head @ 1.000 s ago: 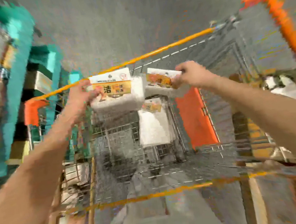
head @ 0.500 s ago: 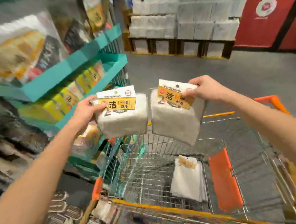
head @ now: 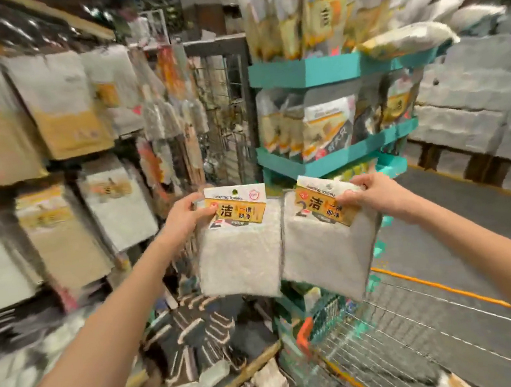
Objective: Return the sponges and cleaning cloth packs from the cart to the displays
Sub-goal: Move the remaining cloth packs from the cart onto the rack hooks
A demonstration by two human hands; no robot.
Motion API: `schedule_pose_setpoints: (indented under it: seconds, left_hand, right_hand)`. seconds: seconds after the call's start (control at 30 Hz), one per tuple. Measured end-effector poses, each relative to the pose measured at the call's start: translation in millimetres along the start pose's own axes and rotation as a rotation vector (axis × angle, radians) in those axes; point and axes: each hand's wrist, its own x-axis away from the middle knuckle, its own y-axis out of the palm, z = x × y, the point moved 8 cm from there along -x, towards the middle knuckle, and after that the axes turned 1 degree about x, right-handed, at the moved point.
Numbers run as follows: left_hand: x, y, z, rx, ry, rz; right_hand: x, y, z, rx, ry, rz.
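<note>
At centre frame, above the cart [head: 383, 335] at lower right: pinches the left cloth pack [head: 240, 260] by its card header with the left hand [head: 183, 219]; grips the right cloth pack [head: 327, 255] likewise with the right hand [head: 375, 197]. Holds both hanging side by side, edges touching, labels readable, likely for matching against the hanging display [head: 45, 139] at left or the teal shelf [head: 303, 71] behind.

I have the left hand [head: 182, 217] pinching one white cloth pack [head: 240, 257] by its yellow header card. The right hand [head: 376, 193] pinches a second cloth pack [head: 327, 255] likewise. They hang side by side, edges meeting, the wire cart [head: 396, 337] lower right, blurred teal shelves [head: 303, 71] behind.
</note>
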Motion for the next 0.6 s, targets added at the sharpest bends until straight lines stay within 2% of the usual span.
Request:
schedule_pose_setpoints:
  seconds: [0.33, 0.6]
  left_hand:
    - [-60.3, -201.7, -100.3, 0.089, -0.116, 0.238]
    - [-147.3, -295.8, -152.3, 0.122, -0.167, 0.394]
  right_hand:
    - [-146.4, 196.3, -117.2, 0.003, -0.135, -0.239]
    - [-246.0, 279.8, -171.5, -0.031, -0.118, -0.291]
